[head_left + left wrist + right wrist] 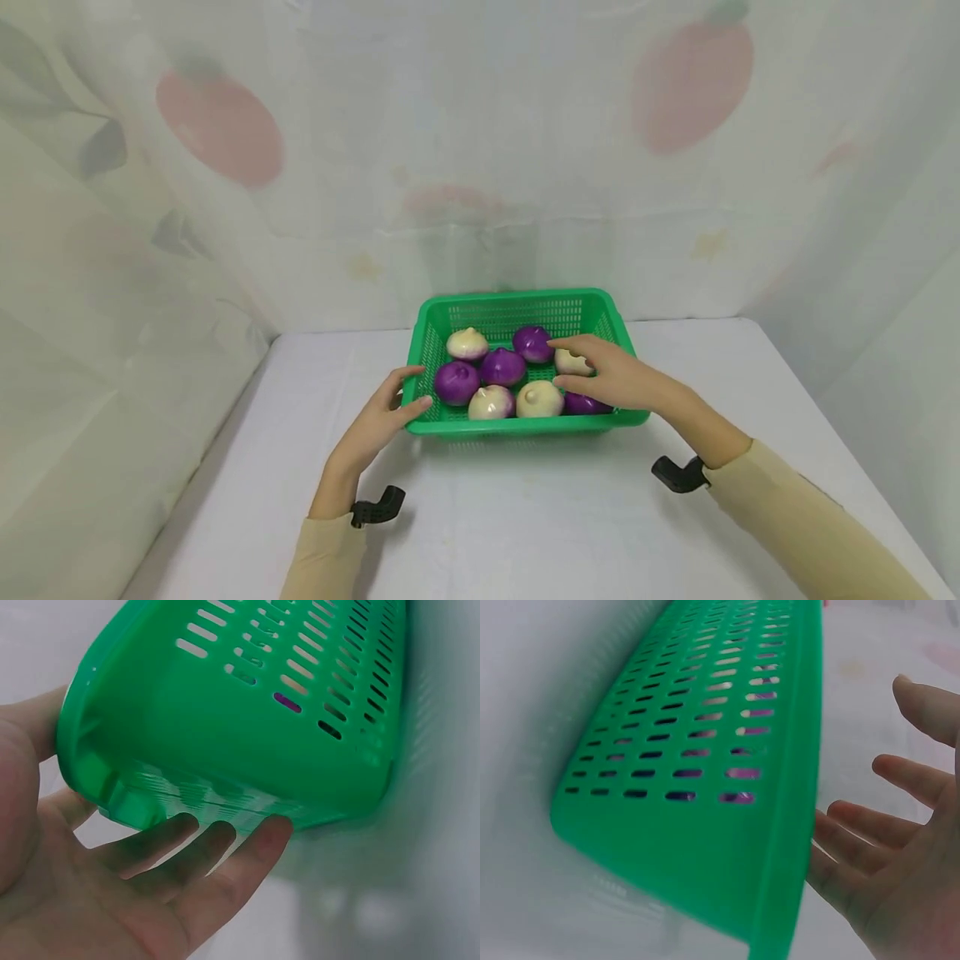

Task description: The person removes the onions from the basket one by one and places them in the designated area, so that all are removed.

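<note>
A green plastic basket [525, 427] with slotted walls holds several round, pointed, onion-like vegetables, some dark purple and some cream with a purple tinge. My left hand [380, 418] grips the basket's left rim near its front corner. In the left wrist view, that hand's thumb and index finger go over the rim, while the other fingers [232, 881] lie along the outer wall. Over the basket's right side, my right hand [611, 375] reaches with fingers spread apart, close to a purple vegetable [533, 343] and a partly hidden cream one [573, 363]. Nothing shows in its grasp.
The basket stands on a white-covered table [525, 525], towards its back edge. Pale curtains [480, 150] with faded red fruit prints hang behind and on the left. A black wrist mount [378, 506] sits on the left wrist, another [678, 475] on the right.
</note>
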Available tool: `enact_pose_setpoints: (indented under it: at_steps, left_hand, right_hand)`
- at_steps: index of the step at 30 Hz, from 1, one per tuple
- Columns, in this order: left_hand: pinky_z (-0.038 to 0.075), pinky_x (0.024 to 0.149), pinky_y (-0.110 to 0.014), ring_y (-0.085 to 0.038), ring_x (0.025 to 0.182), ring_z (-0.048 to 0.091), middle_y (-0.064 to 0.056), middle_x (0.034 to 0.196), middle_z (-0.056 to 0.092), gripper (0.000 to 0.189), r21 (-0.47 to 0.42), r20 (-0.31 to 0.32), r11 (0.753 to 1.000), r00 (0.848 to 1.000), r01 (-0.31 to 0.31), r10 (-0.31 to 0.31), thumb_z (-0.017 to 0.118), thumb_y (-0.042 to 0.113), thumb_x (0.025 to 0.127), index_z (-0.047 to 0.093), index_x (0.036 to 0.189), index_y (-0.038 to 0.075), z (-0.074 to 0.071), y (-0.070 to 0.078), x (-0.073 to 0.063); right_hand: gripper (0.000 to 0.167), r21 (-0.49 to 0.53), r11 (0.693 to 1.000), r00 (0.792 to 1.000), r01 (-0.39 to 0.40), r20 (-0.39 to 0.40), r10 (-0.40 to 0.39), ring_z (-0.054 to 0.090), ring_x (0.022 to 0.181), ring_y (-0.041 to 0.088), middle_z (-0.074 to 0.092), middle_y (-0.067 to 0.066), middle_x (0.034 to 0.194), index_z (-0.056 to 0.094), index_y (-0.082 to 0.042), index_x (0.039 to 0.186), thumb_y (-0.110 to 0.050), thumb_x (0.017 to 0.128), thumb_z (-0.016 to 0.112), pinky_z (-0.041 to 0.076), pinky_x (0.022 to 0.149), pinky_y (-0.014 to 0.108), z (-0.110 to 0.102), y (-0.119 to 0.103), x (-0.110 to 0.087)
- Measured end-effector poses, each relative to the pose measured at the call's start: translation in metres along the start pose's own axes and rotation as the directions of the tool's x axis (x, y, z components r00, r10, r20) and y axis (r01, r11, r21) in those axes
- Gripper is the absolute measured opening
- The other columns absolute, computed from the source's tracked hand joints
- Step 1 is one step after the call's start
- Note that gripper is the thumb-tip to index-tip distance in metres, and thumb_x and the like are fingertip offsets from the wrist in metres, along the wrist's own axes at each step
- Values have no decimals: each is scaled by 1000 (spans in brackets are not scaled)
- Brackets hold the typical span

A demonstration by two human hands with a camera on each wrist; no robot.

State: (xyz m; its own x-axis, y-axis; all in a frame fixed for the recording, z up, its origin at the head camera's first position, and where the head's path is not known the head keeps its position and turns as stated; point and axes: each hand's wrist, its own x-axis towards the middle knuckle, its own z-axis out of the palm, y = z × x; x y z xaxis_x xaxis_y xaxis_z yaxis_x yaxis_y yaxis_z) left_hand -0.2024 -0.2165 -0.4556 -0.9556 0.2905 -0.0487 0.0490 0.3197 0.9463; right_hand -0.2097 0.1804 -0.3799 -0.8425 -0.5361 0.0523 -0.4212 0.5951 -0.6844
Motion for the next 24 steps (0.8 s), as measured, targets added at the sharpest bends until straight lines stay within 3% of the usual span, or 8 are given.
enact_pose_setpoints:
  at_steps: [4,7,14,20,24]
  left_hand:
    - [40,104,-51,-33,130,49,-11,153,39,70,-59,19,998,1000,3,-2,71,39,96,37,154,20,0,-2,1]
    - [43,101,-48,-32,127,51,-12,152,40,70,-70,25,998,1000,3,-2,72,39,96,37,154,20,0,-3,1]
    - [39,105,-53,-33,133,47,-11,157,35,70,-58,23,998,999,24,-22,73,39,95,36,153,25,1,-3,-1]
    - [40,105,-54,-34,135,45,-9,159,31,72,-48,9,999,1000,25,-25,73,40,95,36,154,24,2,-3,0]
    - [37,107,-57,-35,139,42,-8,161,28,72,-42,13,999,1000,20,-20,73,41,95,35,154,24,3,-2,2]
  right_hand:
    - [60,-44,999,1000,20,22,-19,44,139,35,49,13,150,51,-11,149,-39,98,67,39,109,58,6,-1,8]
    - [59,-71,997,999,35,31,-33,43,140,34,50,12,149,52,-11,148,-38,98,68,38,110,58,10,0,13]
    - [56,-71,996,997,55,58,-51,51,119,25,59,7,135,56,-13,146,-34,96,70,46,100,51,21,5,21]
    - [59,-108,991,994,75,88,-66,48,136,31,54,10,147,53,-5,146,-33,97,71,40,109,54,29,7,29]
    - [60,-128,987,991,93,108,-80,48,136,34,55,12,146,54,-2,144,-34,96,71,39,110,55,34,8,35]
